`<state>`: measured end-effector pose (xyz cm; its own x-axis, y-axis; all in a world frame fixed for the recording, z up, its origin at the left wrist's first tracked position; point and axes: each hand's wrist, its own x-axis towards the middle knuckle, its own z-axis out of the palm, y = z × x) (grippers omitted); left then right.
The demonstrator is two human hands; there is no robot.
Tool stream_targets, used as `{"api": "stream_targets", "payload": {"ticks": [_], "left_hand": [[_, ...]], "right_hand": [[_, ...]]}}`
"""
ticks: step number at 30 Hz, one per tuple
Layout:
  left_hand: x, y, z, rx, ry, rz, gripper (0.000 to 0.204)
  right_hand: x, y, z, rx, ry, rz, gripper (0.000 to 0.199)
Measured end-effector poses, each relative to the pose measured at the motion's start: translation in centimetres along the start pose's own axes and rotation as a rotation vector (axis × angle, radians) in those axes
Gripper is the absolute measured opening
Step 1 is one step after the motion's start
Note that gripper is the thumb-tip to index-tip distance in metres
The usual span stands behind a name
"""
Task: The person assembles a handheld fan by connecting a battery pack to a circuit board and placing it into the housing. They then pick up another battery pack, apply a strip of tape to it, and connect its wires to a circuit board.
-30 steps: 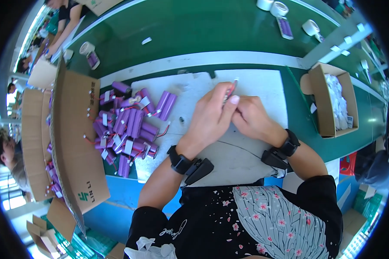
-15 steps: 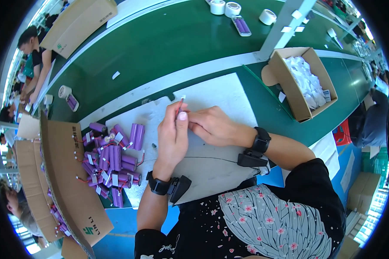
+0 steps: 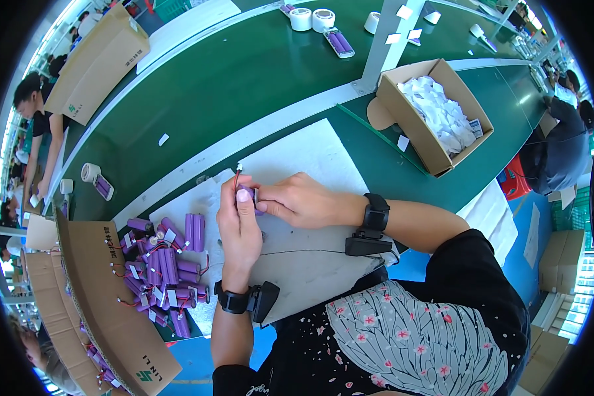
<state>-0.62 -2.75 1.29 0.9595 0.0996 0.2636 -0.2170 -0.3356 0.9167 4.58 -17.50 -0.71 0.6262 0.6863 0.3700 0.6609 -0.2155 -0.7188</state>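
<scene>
My left hand [image 3: 239, 231] is closed around a small purple battery pack [image 3: 248, 191], held upright above the work mat. Red and dark wires with a white plug [image 3: 239, 167] stick up past its fingertips. My right hand [image 3: 303, 201] is closed against the pack's right side, thumb and bent fingers pinching at its edge. Whatever lies between those fingertips is mostly hidden. Left of my hands lies a heap of purple battery packs [image 3: 168, 266], many with wires, plugs and white labels.
A pale mat [image 3: 317, 155] covers the green bench [image 3: 198, 112]. An open carton [image 3: 73, 264] stands at the left edge. Right of the metal post [image 3: 384, 49], a cardboard box [image 3: 465, 153] holds crumpled white paper. Tape rolls [image 3: 301, 20] sit at the back. People work on both sides.
My view has shifted, so the bench things appear moved left. The purple pack now shows between my hands, where before mostly its wires and plug were visible.
</scene>
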Motion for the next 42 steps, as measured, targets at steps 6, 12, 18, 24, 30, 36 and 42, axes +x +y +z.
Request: {"api": "stream_targets", "payload": {"ticks": [6, 12, 18, 24, 30, 36, 42], "left_hand": [[0.1, 0.3, 0.0, 0.002, 0.001, 0.004, 0.029], [-0.2, -0.3, 0.4, 0.048, -0.047, 0.033, 0.03], [-0.2, -0.2, 0.2, 0.076, -0.08, 0.058, 0.03], [-0.1, 0.2, 0.1, 0.054, -0.086, 0.037, 0.029], [0.1, 0.4, -0.1, 0.009, -0.008, 0.067, 0.029], [0.2, -0.2, -0.2, -0.276, 0.088, -0.077, 0.032], [0.2, 0.0, -1.2, -0.435, 0.144, -0.125, 0.033]], "right_hand": [[0.0, 0.0, 0.1, -0.02, -0.006, 0.026, 0.015], [-0.2, 0.6, 0.6, -0.063, 0.08, -0.025, 0.007], [0.0, 0.3, 0.4, -0.037, 0.091, -0.014, 0.008], [-0.2, 0.6, 0.5, -0.022, 0.114, -0.066, 0.005], [-0.2, 0.4, 0.1, 0.002, 0.149, -0.032, 0.007], [0.1, 0.2, -2.7, 0.06, 0.163, 0.091, 0.005], [0.7, -1.3, -12.0, -0.385, 0.29, 0.245, 0.009]]}}
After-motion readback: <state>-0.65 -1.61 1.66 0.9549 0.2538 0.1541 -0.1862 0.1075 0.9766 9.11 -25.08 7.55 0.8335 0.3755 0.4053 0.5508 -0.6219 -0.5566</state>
